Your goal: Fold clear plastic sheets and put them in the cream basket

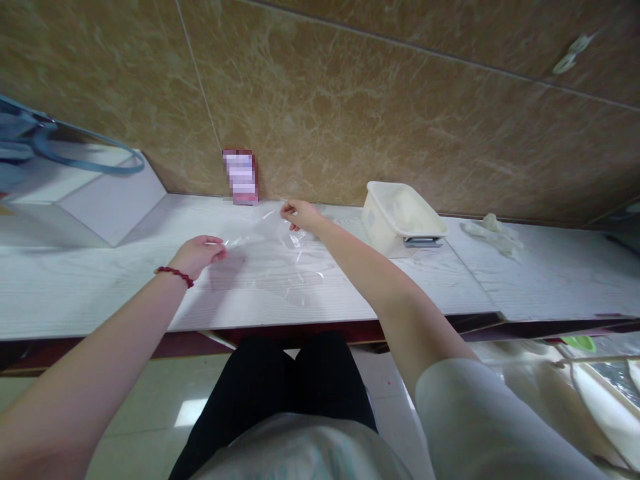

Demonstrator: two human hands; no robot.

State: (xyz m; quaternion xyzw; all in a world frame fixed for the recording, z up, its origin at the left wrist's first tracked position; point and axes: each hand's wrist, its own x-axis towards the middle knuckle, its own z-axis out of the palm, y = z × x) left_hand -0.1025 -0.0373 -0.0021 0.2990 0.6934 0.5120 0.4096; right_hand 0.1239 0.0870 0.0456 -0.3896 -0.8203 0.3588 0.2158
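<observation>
A clear plastic sheet or bag [295, 270] lies spread on the white wood-grain counter [125, 293], visible mostly by its shiny creases. My left hand [200, 255], with a dark red bead bracelet at the wrist, has thumb and fingers closed at the left edge of the plastic. Farther back, my right hand [301, 216] pinches the plastic near the wall. Between the two hands the film looks stretched just above the counter. Its exact outline is hard to make out.
A cream plastic bin [380, 227] stands right of my right arm, with a crumpled whitish cloth or film [495, 235] farther right. A phone-like pixelated item [242, 177] leans on the wall. At left are a white box [107, 200] and a blue strap [85, 162].
</observation>
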